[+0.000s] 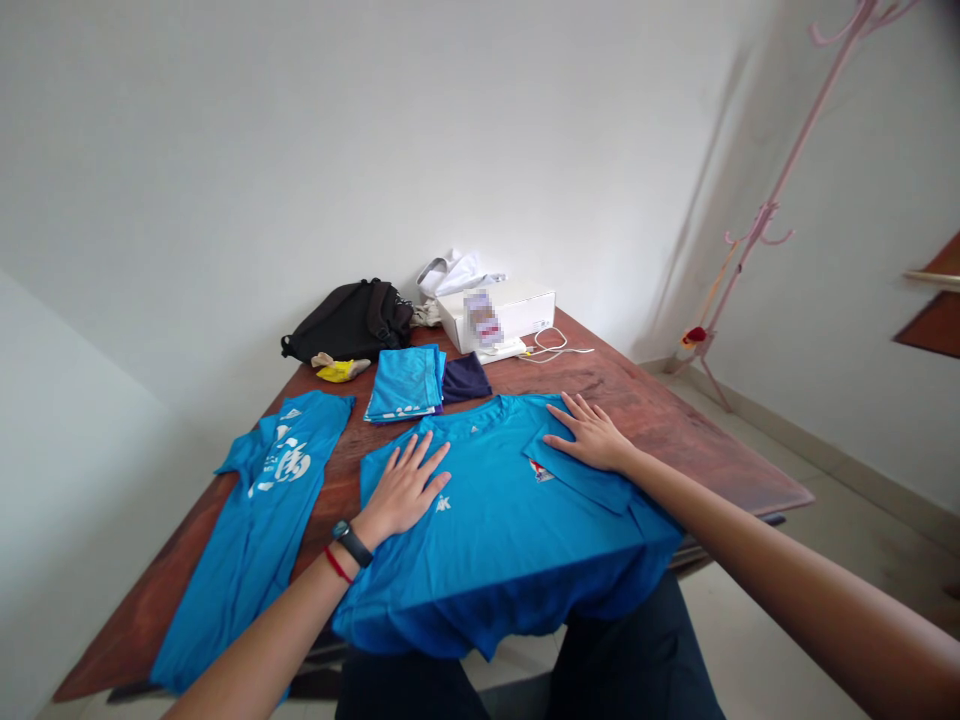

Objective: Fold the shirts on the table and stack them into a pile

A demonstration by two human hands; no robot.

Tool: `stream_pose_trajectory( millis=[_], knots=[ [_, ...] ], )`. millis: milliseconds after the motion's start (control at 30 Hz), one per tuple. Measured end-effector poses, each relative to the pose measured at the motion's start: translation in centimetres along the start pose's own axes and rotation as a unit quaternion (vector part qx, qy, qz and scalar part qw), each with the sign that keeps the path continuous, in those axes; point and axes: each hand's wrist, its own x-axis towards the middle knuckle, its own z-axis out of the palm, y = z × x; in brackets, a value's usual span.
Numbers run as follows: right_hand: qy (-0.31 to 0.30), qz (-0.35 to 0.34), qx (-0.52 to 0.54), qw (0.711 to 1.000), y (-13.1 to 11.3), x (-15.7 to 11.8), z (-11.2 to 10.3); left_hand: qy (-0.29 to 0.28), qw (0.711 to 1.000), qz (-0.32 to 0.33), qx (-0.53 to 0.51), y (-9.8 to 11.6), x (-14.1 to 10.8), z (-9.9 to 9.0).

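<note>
Since the blue shirt lies spread on the table with its hem drooping over the near edge, I judge that both palms weigh it down against slipping. On my feed, the left hand sits flat on its upper chest, the right hand near the other shoulder, by an inward-turned sleeve; both sets of fingers are outstretched, gripping nothing. A second blue shirt, narrowed lengthwise, and a folded stack farther back seem set apart to leave working room.
</note>
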Motion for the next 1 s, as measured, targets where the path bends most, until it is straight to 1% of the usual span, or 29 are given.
stream_pose_trajectory(
  millis=[300, 767, 1000],
  knots=[
    [0.001, -0.006, 0.0, 1.0, 0.21, 0.08, 0.18, 0.004, 1.0, 0.003, -0.007, 0.09, -0.02, -0.12],
    [-0.004, -0.001, 0.003, 1.0, -0.04, -0.1, -0.07, -0.008, 1.0, -0.004, -0.014, 0.31, -0.13, -0.34],
    [-0.009, 0.003, 0.002, 1.0, -0.28, -0.33, -0.37, 0.003, 1.0, -0.003, -0.02, 0.49, -0.23, -0.44]
  ],
)
